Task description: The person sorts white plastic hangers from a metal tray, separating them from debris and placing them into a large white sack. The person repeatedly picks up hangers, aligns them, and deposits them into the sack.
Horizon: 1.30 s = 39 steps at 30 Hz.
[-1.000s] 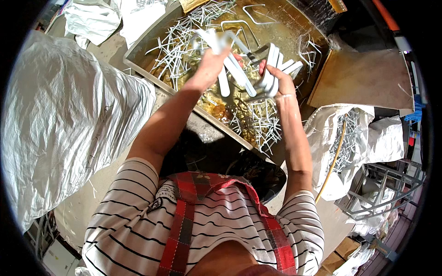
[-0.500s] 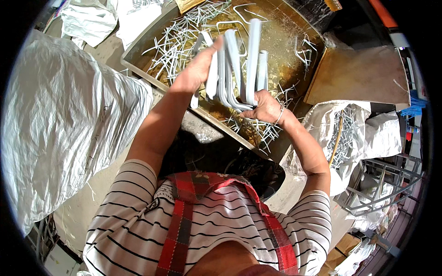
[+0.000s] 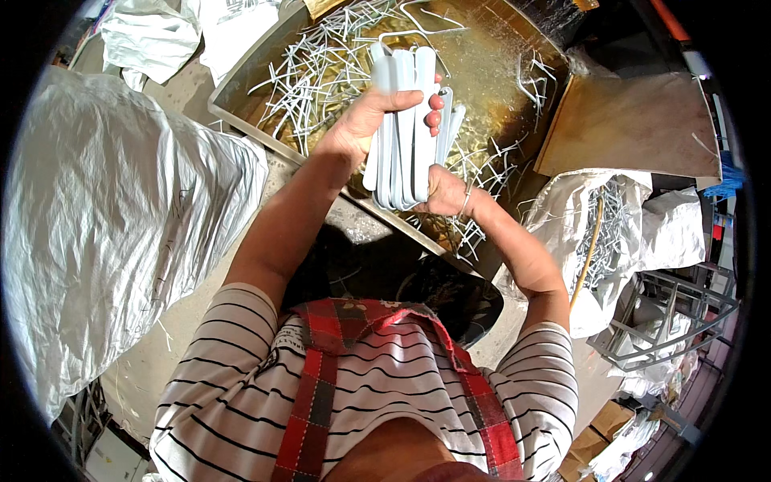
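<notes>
Over the near edge of the metal tray (image 3: 257, 136), both my hands hold a stack of light grey bent flat bars (image 3: 404, 157). My left hand (image 3: 363, 119) is closed around the upper part, thumb across the front and fingertips curling round the right side. Low on the stack's right side, my right hand (image 3: 446, 193) is closed on it; its fingers are partly hidden behind the bars. The long flat faces lie close together and roughly parallel, while a few bar ends stick out behind on the right. Shallow yellowish liquid covers part of the tray's bottom.
Thin bent rods (image 3: 321, 72) lie heaped in the tray's left side, with more (image 3: 490, 181) at its right. A large white sack (image 3: 128, 217) stands at left. On the right are a brown board (image 3: 630, 124), an open sack of metal pieces (image 3: 598, 241) and a metal frame (image 3: 666, 321).
The bars have drawn together from a fanned, loose bunch into a tighter stack. My left hand has shifted right and down, its thumb now across the front. My right hand moved slightly left.
</notes>
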### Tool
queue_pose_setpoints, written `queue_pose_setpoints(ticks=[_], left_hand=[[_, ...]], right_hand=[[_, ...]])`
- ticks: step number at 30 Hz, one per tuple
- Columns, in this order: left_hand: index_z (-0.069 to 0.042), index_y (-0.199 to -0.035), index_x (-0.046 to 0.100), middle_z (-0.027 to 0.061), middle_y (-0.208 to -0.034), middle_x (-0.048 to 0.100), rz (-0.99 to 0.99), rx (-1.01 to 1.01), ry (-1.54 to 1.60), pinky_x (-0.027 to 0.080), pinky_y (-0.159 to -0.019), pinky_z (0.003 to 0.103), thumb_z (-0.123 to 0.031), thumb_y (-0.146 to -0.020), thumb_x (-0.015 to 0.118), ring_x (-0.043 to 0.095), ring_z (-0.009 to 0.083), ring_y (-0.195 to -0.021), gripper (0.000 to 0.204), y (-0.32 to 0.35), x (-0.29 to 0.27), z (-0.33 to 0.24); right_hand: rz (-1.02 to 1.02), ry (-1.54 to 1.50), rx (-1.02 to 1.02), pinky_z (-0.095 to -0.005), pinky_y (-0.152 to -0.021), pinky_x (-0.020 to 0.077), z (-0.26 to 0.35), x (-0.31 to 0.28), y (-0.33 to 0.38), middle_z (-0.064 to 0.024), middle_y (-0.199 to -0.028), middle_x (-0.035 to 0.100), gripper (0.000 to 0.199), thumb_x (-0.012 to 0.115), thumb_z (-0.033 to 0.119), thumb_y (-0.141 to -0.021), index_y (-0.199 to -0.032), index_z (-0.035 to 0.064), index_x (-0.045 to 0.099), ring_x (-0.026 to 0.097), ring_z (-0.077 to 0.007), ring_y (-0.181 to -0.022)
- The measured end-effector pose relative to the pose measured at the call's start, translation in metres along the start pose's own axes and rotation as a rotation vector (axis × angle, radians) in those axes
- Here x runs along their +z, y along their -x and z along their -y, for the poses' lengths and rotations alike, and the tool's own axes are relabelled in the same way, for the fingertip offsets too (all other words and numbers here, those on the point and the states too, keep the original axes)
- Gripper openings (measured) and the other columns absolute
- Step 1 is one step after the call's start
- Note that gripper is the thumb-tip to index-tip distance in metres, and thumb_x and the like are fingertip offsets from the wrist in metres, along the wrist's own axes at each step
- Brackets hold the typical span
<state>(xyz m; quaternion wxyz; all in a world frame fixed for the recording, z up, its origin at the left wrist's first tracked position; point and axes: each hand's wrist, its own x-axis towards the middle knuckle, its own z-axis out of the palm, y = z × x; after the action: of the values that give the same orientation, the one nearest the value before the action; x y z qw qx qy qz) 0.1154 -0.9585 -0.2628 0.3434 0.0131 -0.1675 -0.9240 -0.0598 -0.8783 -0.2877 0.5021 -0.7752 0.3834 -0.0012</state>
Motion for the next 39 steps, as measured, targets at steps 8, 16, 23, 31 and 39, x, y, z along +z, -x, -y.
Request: queue_pose_setpoints(ticks=[8, 16, 23, 31, 39], left_hand=[[0.002, -0.120, 0.043, 0.0158, -0.092, 0.057, 0.024, -0.023, -0.027, 0.055, -0.060, 0.038, -0.015, -0.079, 0.059, 0.061, 0.0241, -0.073, 0.047, 0.013, -0.001, -0.006], [0.002, -0.122, 0.043, 0.0185, -0.097, 0.060, 0.412, -0.029, 0.156, 0.056, -0.065, 0.041, -0.019, -0.078, 0.061, 0.064, 0.0265, -0.074, 0.052, 0.007, -0.024, -0.005], [0.002, -0.122, 0.043, 0.0113, -0.104, 0.056, -0.436, 0.196, -0.736, 0.049, -0.077, 0.027, -0.021, -0.088, 0.054, 0.054, 0.0150, -0.092, 0.043, -0.009, -0.038, -0.020], [0.002, -0.108, 0.050, 0.0100, -0.104, 0.047, -0.858, -0.140, -0.528, 0.044, -0.080, 0.034, -0.021, -0.083, 0.057, 0.048, 0.0247, -0.098, 0.035, -0.019, -0.068, 0.012], [-0.002, -0.095, 0.049, 0.0077, -0.089, 0.050, -1.007, 0.149, -0.408, 0.048, -0.069, 0.033, -0.014, -0.083, 0.055, 0.055, 0.0223, -0.082, 0.018, -0.007, -0.079, -0.035]], right_hand=[[-0.984, -0.425, 0.131, -0.0353, -0.090, 0.0451, -0.019, -0.055, 0.032, -0.0170, -0.114, 0.055, 0.066, 0.074, 0.033, -0.070, -0.120, 0.0002, 0.046, 0.059, -0.0250, -0.096], [-0.768, -1.065, 0.053, -0.0294, -0.060, 0.0507, -0.014, -0.037, 0.002, -0.0077, -0.074, 0.059, 0.033, 0.059, 0.003, -0.075, -0.106, -0.0048, 0.053, 0.059, -0.0163, -0.061], [-1.176, -0.336, 0.224, -0.0309, -0.057, 0.0495, -0.042, -0.093, 0.043, -0.0114, -0.075, 0.062, 0.023, 0.054, -0.001, -0.073, -0.095, -0.0048, 0.056, 0.059, -0.0179, -0.061], [-0.999, 1.115, 0.833, -0.0410, -0.067, 0.0507, -0.160, -0.122, 0.053, -0.0172, -0.089, 0.060, 0.022, 0.054, 0.015, -0.077, -0.095, 0.0020, 0.050, 0.063, -0.0291, -0.081], [-0.284, 0.668, 1.162, -0.0339, -0.076, 0.0517, -0.173, -0.047, 0.020, -0.0151, -0.104, 0.062, 0.051, 0.062, 0.029, -0.074, -0.111, -0.0030, 0.047, 0.062, -0.0255, -0.096]])
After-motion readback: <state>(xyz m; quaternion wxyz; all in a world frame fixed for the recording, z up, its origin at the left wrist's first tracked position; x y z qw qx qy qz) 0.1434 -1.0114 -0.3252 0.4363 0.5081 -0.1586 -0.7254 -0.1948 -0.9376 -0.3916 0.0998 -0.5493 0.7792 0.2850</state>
